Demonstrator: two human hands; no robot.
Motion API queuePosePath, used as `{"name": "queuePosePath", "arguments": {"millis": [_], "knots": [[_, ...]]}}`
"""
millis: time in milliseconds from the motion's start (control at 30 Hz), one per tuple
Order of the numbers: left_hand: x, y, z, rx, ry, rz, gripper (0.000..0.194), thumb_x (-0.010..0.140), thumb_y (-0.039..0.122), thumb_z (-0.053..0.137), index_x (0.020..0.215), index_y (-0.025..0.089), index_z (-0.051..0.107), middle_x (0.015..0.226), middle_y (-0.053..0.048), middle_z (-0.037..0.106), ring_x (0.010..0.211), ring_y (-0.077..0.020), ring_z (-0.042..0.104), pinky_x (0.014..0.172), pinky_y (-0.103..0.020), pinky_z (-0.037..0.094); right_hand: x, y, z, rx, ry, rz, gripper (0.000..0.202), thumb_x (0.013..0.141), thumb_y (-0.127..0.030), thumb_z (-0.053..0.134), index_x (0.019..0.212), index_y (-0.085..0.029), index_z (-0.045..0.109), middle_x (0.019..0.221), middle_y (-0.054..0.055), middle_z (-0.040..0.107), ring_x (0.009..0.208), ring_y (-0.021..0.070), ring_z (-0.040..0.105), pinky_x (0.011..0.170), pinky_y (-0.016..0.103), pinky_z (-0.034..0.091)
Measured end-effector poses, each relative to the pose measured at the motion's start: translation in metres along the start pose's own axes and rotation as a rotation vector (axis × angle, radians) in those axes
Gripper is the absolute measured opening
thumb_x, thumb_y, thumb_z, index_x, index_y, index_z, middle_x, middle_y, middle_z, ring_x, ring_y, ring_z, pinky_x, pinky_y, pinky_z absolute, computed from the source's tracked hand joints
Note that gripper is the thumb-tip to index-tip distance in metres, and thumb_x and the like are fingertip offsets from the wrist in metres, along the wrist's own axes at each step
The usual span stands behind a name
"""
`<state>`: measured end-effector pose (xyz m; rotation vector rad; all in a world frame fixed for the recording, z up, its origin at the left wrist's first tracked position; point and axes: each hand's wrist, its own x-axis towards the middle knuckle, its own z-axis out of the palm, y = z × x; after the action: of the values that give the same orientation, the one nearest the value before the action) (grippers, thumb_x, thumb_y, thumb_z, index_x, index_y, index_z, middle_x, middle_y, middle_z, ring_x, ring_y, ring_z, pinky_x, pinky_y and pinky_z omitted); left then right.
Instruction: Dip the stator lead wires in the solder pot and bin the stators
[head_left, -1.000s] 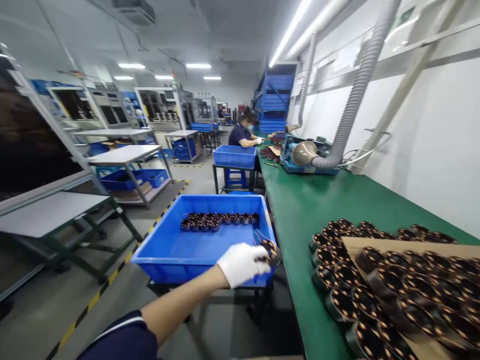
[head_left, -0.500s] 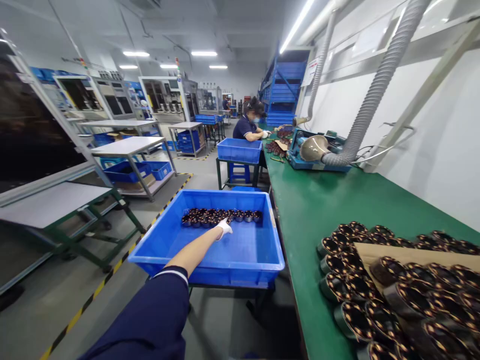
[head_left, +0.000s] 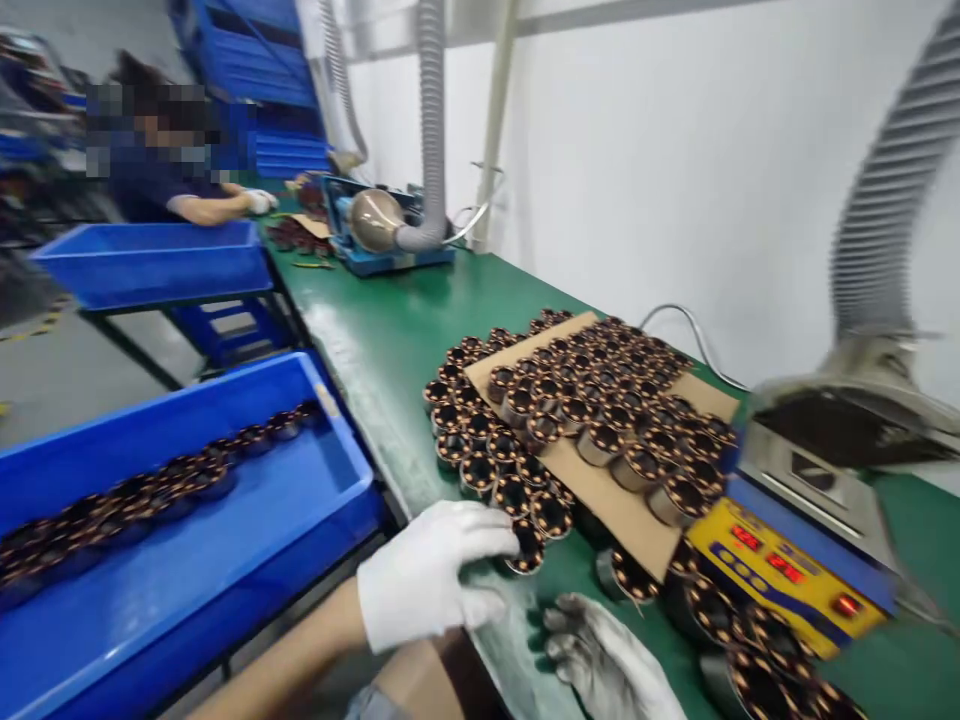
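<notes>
Left of both hands, the blue tray point(head_left: 300, 490) carries a band of wound rings point(head_left: 187, 480) standing close together. Risk: scuffed windings, should a further ring be set down against them.

The left hand point(head_left: 439, 565), gloved, has thumb and fingers parted; its fingertips are at the nearest ring point(head_left: 527, 550), on the counter point(head_left: 382, 340). Contact cannot be confirmed. A one-sided grip could tip this ring or drag its neighbours, since they stand tightly packed.

The right hand point(head_left: 604, 655) is half curled, palm inward, with nothing seen in it. Its glove is soiled at the fingers; grime could transfer to copper.

Just beyond the right hand, a ring point(head_left: 630, 575) appears tilted under the edge of the cardboard point(head_left: 615, 515). That sheet lies over lower rings and bears a second layer point(head_left: 637, 465); disturbing its support could topple the upper rings.

Right of both hands, rings point(head_left: 757, 650) crowd the unit with the yellow panel point(head_left: 787, 575). A careless reach could knock them together.
</notes>
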<state>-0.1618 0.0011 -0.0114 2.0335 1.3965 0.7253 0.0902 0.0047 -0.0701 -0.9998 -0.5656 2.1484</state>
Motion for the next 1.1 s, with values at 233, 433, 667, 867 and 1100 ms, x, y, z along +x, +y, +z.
{"name": "queuePosePath", "arguments": {"millis": [233, 433, 667, 867, 1100], "knots": [[0.018, 0.012, 0.073, 0.574, 0.303, 0.159, 0.010, 0.071, 0.008, 0.069, 0.074, 0.016, 0.062, 0.129, -0.017, 0.059, 0.124, -0.0436, 0.046, 0.095, -0.059, 0.047, -0.030, 0.012, -0.023, -0.113, 0.252, -0.272, 0.037, 0.063, -0.044, 0.084, 0.084, -0.016, 0.075, 0.086, 0.012, 0.074, 0.075, 0.0182, 0.068, 0.064, 0.025, 0.052], [0.040, 0.044, 0.082, 0.130, 0.051, 0.433, 0.024, 0.062, 0.019, 0.080, 0.073, 0.019, 0.058, 0.136, -0.015, 0.052, 0.134, -0.0429, 0.033, 0.095, -0.062, 0.047, -0.051, -0.007, -0.016, -0.143, 0.216, -0.495, 0.051, 0.061, -0.049, 0.083, 0.103, -0.022, 0.072, 0.109, 0.011, 0.071, 0.101, 0.0229, 0.065, 0.088, 0.032, 0.049], [0.076, 0.103, 0.113, -0.247, -0.265, 0.537, 0.071, 0.059, 0.025, 0.086, 0.121, 0.017, 0.053, 0.140, -0.018, 0.048, 0.131, -0.0311, 0.044, 0.107, -0.047, 0.041, -0.087, -0.011, -0.017, 0.221, 0.255, -0.555, 0.033, 0.071, -0.041, 0.078, 0.099, -0.025, 0.072, 0.099, 0.003, 0.073, 0.096, 0.0170, 0.066, 0.084, 0.028, 0.051], [0.087, 0.125, 0.118, -0.283, -0.385, 0.702, 0.064, 0.065, 0.021, 0.082, 0.123, 0.022, 0.053, 0.126, -0.008, 0.062, 0.121, -0.0253, 0.053, 0.104, -0.036, 0.042, -0.105, 0.006, -0.037, 0.481, 0.252, -0.528, 0.026, 0.070, -0.037, 0.080, 0.094, -0.032, 0.073, 0.110, 0.001, 0.072, 0.103, 0.0199, 0.064, 0.083, 0.035, 0.053], [0.097, 0.135, 0.113, -0.201, -0.429, 0.778, 0.063, 0.068, 0.022, 0.079, 0.124, 0.020, 0.050, 0.127, -0.009, 0.061, 0.120, -0.0251, 0.053, 0.101, -0.034, 0.041, -0.109, -0.001, -0.032, 0.515, 0.269, -0.531, 0.030, 0.069, -0.040, 0.080, 0.096, -0.029, 0.073, 0.103, 0.003, 0.074, 0.094, 0.0206, 0.066, 0.087, 0.040, 0.051]]}}
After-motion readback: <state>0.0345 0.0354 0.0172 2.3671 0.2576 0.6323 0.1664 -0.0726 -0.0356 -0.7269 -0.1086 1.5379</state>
